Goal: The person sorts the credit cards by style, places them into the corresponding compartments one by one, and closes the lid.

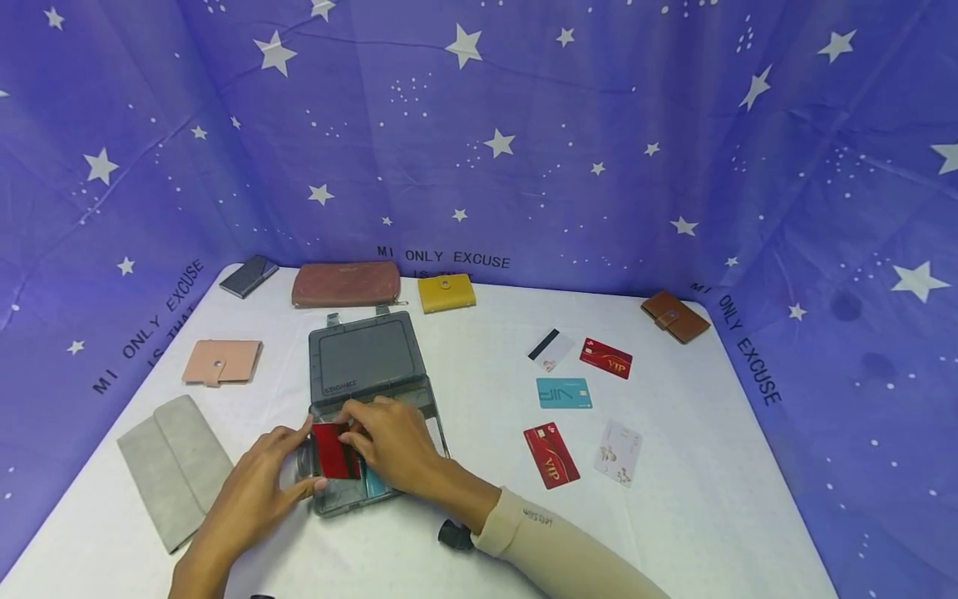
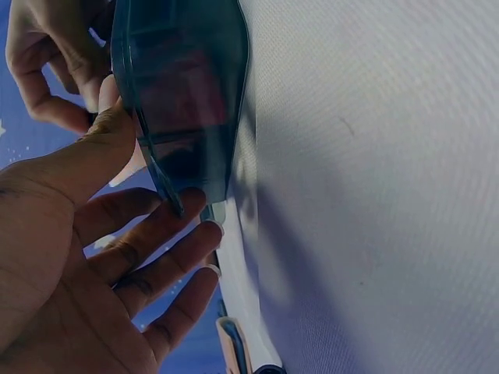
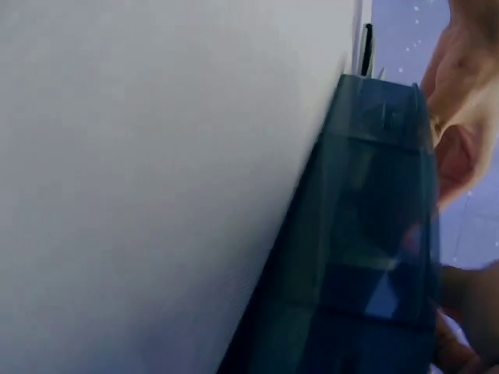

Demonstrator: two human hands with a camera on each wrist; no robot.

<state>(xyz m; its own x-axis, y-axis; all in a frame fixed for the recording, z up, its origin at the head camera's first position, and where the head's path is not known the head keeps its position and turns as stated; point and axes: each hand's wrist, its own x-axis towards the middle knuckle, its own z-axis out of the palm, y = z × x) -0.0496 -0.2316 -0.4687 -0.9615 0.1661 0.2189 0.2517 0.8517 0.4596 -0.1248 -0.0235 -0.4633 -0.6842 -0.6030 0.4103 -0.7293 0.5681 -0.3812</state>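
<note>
"MI ONLY EXCUSE IS THAT," shouts the purple curtain (image 1: 539, 200)! Over right, "VIP" on two red cards (image 1: 551, 455); "Lets Slim" on the sleeve (image 1: 576, 553), lower centre; box lid (image 1: 368, 353) lettering, centre left, too small.

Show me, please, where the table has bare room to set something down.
It is bare between the gray box and the loose blue card, and in front of the brown wallet, right of the cards. The left hand and right hand crowd the box.
</note>
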